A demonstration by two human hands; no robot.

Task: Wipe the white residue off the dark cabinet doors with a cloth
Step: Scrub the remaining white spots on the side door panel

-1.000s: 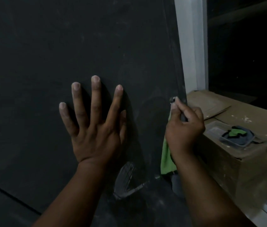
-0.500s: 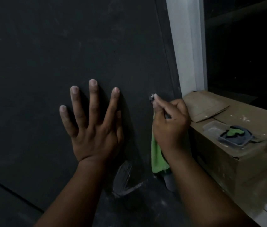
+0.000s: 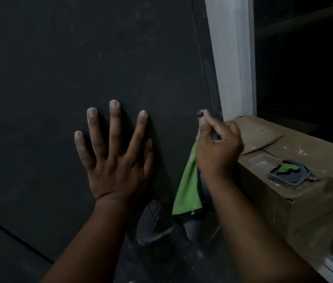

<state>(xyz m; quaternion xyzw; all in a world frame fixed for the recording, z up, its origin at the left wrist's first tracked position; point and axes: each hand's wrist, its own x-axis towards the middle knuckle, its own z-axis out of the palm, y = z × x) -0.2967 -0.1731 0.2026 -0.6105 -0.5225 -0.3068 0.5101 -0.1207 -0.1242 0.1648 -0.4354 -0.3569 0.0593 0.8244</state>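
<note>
We see the left hand (image 3: pixel 116 160) pressed flat on the cabinet door (image 3: pixel 79 68), fingers (image 3: pixel 114 123) spread. Right of it, the right hand (image 3: pixel 217 152) pinches the cloth (image 3: pixel 188 188) against the door; white residue (image 3: pixel 151 219) below.

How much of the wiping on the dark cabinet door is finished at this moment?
Done: the door around the flat left hand looks mostly dark, with only faint smudges. In hand: the right hand grips a green cloth and rubs with a covered fingertip near the door's right edge. Left: a white streaked patch below the hands.
</note>
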